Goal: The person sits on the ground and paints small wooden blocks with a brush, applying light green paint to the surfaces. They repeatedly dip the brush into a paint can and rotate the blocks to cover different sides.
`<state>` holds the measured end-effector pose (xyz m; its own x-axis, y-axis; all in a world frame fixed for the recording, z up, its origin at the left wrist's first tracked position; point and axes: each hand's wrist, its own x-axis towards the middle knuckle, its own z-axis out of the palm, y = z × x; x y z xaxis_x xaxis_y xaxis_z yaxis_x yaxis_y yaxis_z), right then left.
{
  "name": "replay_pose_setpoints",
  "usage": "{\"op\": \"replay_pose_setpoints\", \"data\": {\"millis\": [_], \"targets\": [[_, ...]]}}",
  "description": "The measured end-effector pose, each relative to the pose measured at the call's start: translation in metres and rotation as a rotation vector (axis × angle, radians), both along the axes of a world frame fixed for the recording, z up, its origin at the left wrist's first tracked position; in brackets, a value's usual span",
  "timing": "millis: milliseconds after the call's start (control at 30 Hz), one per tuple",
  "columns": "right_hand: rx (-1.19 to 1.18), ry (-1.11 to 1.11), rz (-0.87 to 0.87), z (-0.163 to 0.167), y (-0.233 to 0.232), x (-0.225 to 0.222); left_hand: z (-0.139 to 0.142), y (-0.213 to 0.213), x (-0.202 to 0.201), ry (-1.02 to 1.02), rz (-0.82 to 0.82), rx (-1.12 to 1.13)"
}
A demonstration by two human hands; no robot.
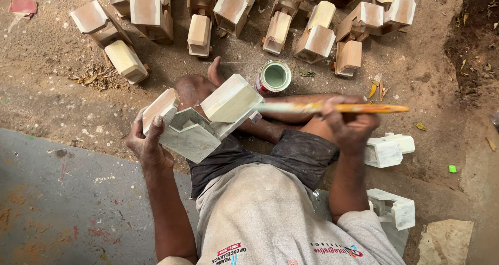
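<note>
Down on the dirt floor (426, 78), the person's left hand (148, 143) grips a small wooden house (200, 117), its fingers clenched around one end with the thumb pressed on a roof slope. The house rests tilted against the raised knee (192, 88), already coated in pale greenish-white paint. The right hand (351, 124) is closed around the handle of a paintbrush (332, 108), which lies nearly level, its bristle end touching the house's roof edge.

Just beyond the house stands an open paint can (274, 76) with pale green paint inside. Farther off, a cluster of bare wooden houses (249, 15) sits on the ground, well apart from the hands. Beside the person's right side lie two painted pieces (390, 150), white and finished-looking.

By its look, the house is stiff and fairly light, held easily in one hand. Its wet coat would likely smear and feel slippery, so the safest hold seems to be the end wall and underside, where the left hand already sits, rather than the freshly brushed roof.
</note>
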<state>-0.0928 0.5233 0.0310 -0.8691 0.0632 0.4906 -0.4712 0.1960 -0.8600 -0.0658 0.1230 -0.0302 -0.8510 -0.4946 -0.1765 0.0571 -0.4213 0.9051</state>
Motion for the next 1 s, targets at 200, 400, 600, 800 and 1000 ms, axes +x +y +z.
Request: {"op": "replay_pose_setpoints", "data": {"millis": [200, 400, 600, 800, 1000], "targets": [[-0.014, 0.017, 0.164, -0.015, -0.021, -0.006, 0.003, 0.005, 0.002, 0.003, -0.009, -0.009], [0.05, 0.044, 0.014, -0.007, 0.017, -0.004, 0.001, 0.0, 0.006, 0.013, -0.002, 0.011], [-0.081, 0.01, 0.273, -0.041, -0.035, 0.033, -0.005, 0.0, 0.004, 0.004, 0.004, 0.025], [0.069, 0.008, -0.029, -0.037, -0.025, 0.043, -0.005, -0.002, 0.007, 0.004, 0.007, 0.043], [-0.01, 0.098, 0.057, -0.03, -0.04, 0.054, -0.006, -0.002, 0.006, -0.004, 0.015, 0.024]]}}
